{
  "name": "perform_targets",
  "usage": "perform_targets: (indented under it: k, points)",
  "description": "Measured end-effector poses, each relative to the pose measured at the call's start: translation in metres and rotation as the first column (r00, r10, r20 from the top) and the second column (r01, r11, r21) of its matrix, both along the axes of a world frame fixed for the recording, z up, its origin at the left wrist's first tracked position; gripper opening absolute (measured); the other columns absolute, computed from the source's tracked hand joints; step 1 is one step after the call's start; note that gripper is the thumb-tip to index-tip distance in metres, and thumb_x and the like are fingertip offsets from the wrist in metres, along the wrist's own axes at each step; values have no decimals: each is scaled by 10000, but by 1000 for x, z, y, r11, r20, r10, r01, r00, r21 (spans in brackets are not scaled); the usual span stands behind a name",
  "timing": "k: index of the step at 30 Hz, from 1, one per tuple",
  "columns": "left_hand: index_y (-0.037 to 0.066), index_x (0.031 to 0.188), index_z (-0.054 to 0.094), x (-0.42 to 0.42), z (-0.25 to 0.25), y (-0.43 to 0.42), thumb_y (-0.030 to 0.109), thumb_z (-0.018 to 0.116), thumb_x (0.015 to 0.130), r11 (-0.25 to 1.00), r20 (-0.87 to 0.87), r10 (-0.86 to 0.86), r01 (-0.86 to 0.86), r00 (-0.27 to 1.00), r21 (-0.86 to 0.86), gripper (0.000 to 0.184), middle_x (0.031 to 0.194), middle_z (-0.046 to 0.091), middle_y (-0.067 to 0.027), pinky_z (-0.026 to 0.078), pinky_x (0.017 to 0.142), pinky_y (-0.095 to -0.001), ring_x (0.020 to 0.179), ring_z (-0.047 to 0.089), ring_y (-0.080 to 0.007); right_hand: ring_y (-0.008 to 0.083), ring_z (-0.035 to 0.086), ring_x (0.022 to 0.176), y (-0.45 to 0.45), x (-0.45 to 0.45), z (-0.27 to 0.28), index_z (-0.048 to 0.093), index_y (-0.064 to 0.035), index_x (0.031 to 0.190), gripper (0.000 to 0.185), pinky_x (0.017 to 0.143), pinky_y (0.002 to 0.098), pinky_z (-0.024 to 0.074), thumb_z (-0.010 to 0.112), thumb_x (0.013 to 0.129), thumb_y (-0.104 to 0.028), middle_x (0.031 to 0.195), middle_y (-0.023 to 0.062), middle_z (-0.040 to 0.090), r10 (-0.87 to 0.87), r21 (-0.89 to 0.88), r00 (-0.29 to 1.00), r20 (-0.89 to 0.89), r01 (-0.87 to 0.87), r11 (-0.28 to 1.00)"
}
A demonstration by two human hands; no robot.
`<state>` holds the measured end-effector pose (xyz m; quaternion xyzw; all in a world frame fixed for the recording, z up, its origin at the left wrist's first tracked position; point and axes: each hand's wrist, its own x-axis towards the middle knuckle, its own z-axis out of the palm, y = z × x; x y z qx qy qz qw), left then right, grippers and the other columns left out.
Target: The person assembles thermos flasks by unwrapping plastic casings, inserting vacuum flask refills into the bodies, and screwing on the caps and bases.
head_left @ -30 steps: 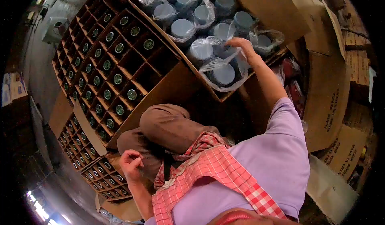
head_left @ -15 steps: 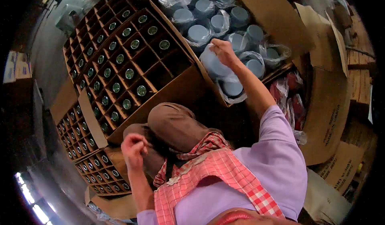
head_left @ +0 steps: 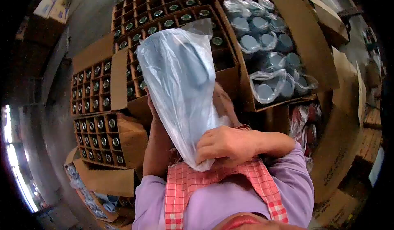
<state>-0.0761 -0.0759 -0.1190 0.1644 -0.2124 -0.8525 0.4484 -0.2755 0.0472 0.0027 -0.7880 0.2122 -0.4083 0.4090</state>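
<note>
A light-blue cylindrical vessel (head_left: 174, 72) in a clear plastic bag is raised close to my chest, its broad end up and away from me. My right hand (head_left: 225, 144) is closed on the gathered plastic at the narrow lower end. Behind the vessel's left side is my left hand (head_left: 151, 103), against it; most of its fingers are hidden. To the right, an open carton (head_left: 245, 82) holds several similar bagged blue vessels (head_left: 259, 23). A divided carton (head_left: 141, 103) with round, shiny-topped pieces in its cells stands behind the raised vessel, partly covered by it.
Smaller divided cartons (head_left: 123, 137) are stacked at the left. Red pieces in plastic (head_left: 305, 121) lie in a box at the right, beside large cardboard flaps (head_left: 336, 140). More bagged blue items (head_left: 108, 205) sit in a carton at lower left.
My right hand has come back from the carton at the right, with a bagged blue vessel lifted to my chest. My left hand has moved up behind the vessel. The view has shifted.
</note>
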Motion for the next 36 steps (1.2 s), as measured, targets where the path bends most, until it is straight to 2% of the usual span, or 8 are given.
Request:
perform_targets:
  k: [5,9,15,21,24,27,34,36]
  points:
    - [3,1039,585,66,-1,3,216,554,798,972,433,225,-168,873,-166,323,928,629,-108,513,729,-327,771,619,-226,306,419,1225,-46,-14,10,426,-22,1294,739,1015,396,318,748,670,-254,1336,154,430,-677,-270,735,-48,643,717]
    - [24,742,628,27,52,37,-31,660,712,851,524,515,-331,679,-407,69,706,570,16,384,559,-201,624,497,-67,298,485,1153,-72,23,-1,462,-41,1262,779,970,384,369,797,593,-257,1241,151,516,-402,118,726,-558,549,827]
    - [16,736,615,-2,146,7,-23,707,693,392,156,792,-295,591,-871,109,679,570,32,404,557,-196,600,491,-46,256,607,920,-93,32,24,524,-46,1180,720,800,334,471,823,558,-250,1026,142,619,-478,-46,852,-213,480,876]
    - [-22,798,605,17,104,17,41,637,783,941,213,235,-167,948,-295,72,711,620,-97,488,585,-260,620,588,-152,203,605,707,-116,23,-23,625,-11,903,256,692,295,482,714,681,-101,828,133,648,-427,290,879,-215,474,831]
    - [-15,1050,543,75,70,15,195,572,819,798,281,506,-318,815,-512,314,1027,596,-177,494,768,-353,875,600,-242,155,592,749,-114,12,-55,625,1,914,174,706,301,486,588,744,4,845,59,657,-476,118,859,-188,501,857]
    - [26,1244,445,109,34,31,287,700,717,902,526,363,-149,769,-406,641,1188,537,-148,449,881,-349,1022,557,-219,270,629,862,-123,13,-5,588,49,958,213,702,372,539,515,841,-114,962,156,628,-604,792,779,-165,470,390]
    - [71,1403,246,87,24,75,253,867,458,906,765,267,117,585,-406,1145,1341,410,-132,349,983,-350,1209,414,-249,258,556,998,-182,-25,23,465,-69,1205,349,910,431,434,494,886,-208,1110,142,565,-279,574,730,624,-186,797]
    - [60,1409,211,64,24,78,237,866,462,904,755,334,35,564,-426,1164,1340,407,-143,335,996,-350,1213,409,-254,218,605,822,-190,-7,-7,565,-68,1043,249,786,392,508,566,868,-245,955,99,592,-626,881,705,333,3,472]
